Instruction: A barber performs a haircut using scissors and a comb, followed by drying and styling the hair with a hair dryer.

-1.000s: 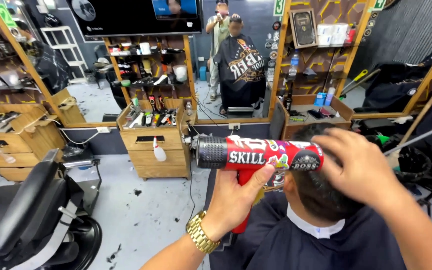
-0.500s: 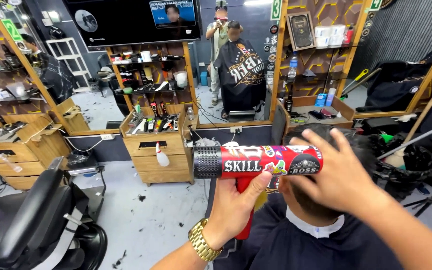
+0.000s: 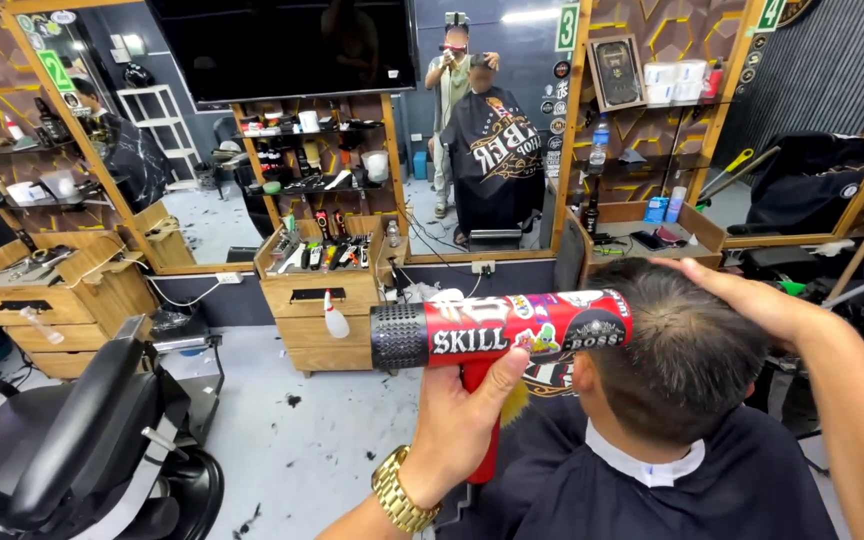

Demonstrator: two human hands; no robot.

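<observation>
My left hand [image 3: 467, 415], with a gold watch on the wrist, grips the handle of a red hair dryer [image 3: 512, 332] covered in stickers. Its barrel lies level and its front end is against the left side of a seated person's head [image 3: 682, 355]. That person has short dark hair and wears a dark cape [image 3: 672, 490]. My right hand [image 3: 752, 300] rests on the far right side of the head, fingers spread over the hair.
An empty black barber chair [image 3: 82, 440] stands at the lower left. A wooden counter [image 3: 332, 310] with tools and a spray bottle sits below a large mirror [image 3: 482, 130]. Hair clippings lie on the grey floor [image 3: 282, 440].
My right hand has slid from the top of the head over to its right side, uncovering the hair. The dryer stays in my left hand at about the same place.
</observation>
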